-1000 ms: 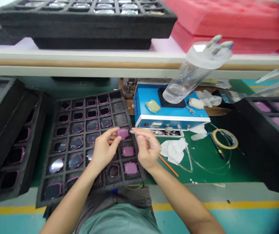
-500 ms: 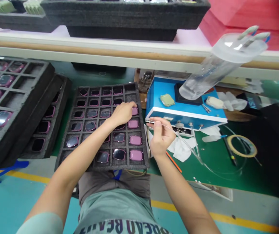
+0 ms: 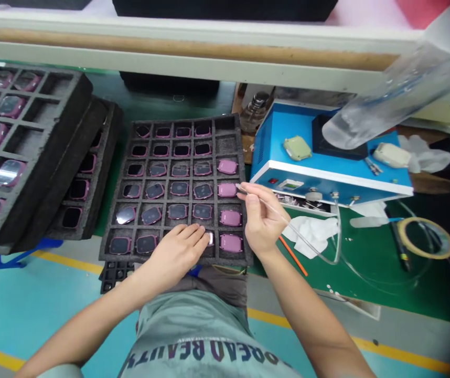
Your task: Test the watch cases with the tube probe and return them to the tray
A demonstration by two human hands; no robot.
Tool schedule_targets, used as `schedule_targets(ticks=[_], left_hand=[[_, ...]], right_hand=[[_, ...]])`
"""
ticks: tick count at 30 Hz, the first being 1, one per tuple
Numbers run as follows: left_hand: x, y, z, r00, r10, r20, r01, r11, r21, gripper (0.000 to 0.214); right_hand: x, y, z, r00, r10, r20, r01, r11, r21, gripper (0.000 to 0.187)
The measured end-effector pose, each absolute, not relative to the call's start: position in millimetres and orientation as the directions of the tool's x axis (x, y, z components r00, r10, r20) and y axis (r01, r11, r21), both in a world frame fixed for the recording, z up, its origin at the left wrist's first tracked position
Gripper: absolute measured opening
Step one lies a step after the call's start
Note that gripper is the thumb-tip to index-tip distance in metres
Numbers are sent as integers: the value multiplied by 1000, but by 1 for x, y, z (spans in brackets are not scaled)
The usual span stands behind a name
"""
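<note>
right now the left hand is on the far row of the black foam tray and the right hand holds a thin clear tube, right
Not quite: the head view shows the left hand on the near row of the black foam tray, not the far row. The right hand does hold the thin clear tube.

This is looking like a factory assembly bench. A black foam tray (image 3: 227, 143) is lying on a green mat (image 3: 366, 273), its pockets holding rows of pink watch cases (image 3: 227, 166), and other trays (image 3: 52, 147) are piling up at the left and on a long shelf (image 3: 209, 52) above. A blue machine (image 3: 343, 160) is standing beside it with a clear tube (image 3: 284, 219) running from it, and yellow lines (image 3: 366, 344) are marking the floor.
</note>
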State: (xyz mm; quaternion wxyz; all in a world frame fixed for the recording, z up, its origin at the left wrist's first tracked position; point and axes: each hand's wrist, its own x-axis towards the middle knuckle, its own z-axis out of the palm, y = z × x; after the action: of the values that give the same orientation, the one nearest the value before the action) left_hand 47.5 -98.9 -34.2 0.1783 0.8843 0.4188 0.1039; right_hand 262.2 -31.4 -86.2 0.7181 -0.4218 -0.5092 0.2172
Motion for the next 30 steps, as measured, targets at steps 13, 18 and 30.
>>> schedule_targets(ticks=[13,18,30], left_hand=[[101,-23,-50,62,997,-47,-28,48,998,39],[102,-27,-50,67,993,-95,-69,100,993,44],[103,-27,-48,56,996,-74,-60,77,995,32]], right_hand=[[258,-31,-89,319,793,519,64,528,-847,16],[259,-31,-85,227,794,564,128,549,-826,14],[260,-31,-84,213,794,570,135,554,-822,15]])
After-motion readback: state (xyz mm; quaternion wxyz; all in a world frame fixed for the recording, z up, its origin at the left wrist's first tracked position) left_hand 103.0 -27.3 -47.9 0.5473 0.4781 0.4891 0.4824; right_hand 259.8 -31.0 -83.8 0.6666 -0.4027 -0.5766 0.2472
